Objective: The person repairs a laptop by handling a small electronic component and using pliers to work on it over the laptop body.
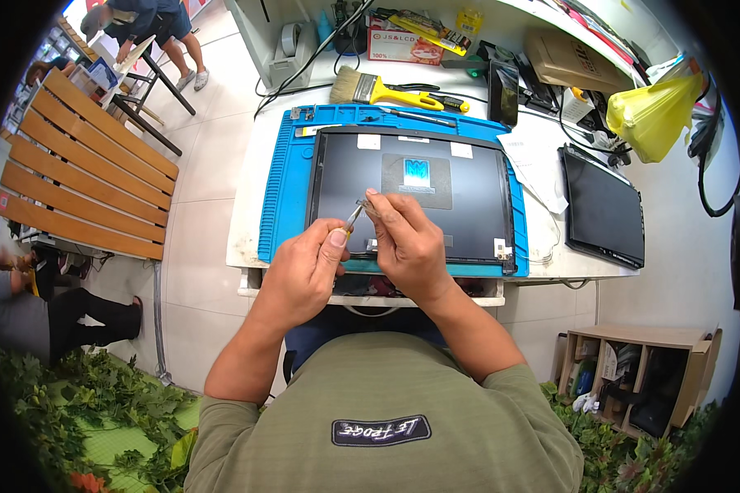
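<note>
My left hand [302, 267] is closed round a slim tool [353, 218] with a metal shaft, a dark tip and a hint of yellow at the handle; its exact kind is too small to tell. In my right hand [413, 246] the fingers pinch a small thin brownish piece [370, 209], which meets the tool's tip. Both hands are held above a dark laptop screen panel [345, 172] with a black frame and a shiny blue sticker [417, 171]. Beneath the panel lies a blue work mat [279, 201].
Behind the mat lie a wide brush [358, 85] with a yellow handle and a black-and-yellow tool [450, 103]. A black panel [604, 209] rests at the right, below a hanging yellow bag [654, 119]. A slatted wooden bench [90, 168] stands left; other people are beyond.
</note>
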Action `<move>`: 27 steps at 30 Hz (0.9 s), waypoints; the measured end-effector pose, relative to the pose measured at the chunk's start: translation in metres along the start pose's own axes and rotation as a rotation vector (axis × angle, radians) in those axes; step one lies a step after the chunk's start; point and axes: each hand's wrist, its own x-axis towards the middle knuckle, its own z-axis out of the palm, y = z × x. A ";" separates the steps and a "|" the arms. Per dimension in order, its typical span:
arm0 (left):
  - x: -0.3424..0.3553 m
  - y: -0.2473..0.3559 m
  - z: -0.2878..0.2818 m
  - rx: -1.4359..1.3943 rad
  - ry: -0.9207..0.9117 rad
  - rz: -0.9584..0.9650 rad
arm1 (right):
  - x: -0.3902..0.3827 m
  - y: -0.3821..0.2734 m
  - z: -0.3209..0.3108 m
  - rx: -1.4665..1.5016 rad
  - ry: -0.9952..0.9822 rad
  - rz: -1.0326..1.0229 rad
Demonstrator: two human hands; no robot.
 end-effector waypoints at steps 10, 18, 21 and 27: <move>0.001 -0.007 0.007 0.194 0.103 0.133 | 0.003 0.002 0.001 -0.017 0.046 -0.052; 0.006 -0.015 0.006 0.170 0.098 0.076 | 0.009 -0.003 -0.001 0.307 -0.077 0.322; 0.008 -0.001 -0.004 0.189 0.051 -0.025 | 0.004 0.003 0.004 0.199 -0.023 0.235; 0.014 -0.003 -0.036 0.488 0.305 0.032 | 0.008 0.006 -0.001 0.378 -0.082 0.470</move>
